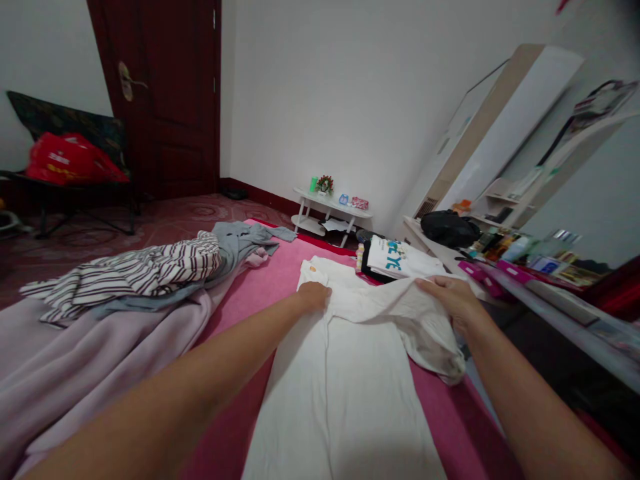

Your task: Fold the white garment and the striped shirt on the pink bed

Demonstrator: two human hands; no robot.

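Bedding in pink covers the surface under everything, smooth and flat, running from 6 o'clock up toward 12. A pale lilac blanket, soft and rumpled, lies across it at 9 o'clock. One white shirt, thin plain cloth, is spread lengthwise down the middle from the centre to 6 o'clock; a small orange mark sits near its far corner, too small to read. At 10 o'clock lies one striped garment, dark lines on white, with one grey garment bunched just beside it. At 1 o'clock rests a folded stack topped by a white piece printed with teal letters, only partly legible. Beyond it stands a low white side table with two tiers and small items on top.

The left hand presses closed on the white shirt at its far left part. The right hand, well apart from the left, grips a fold of the same shirt, lifted and draped over the right edge.
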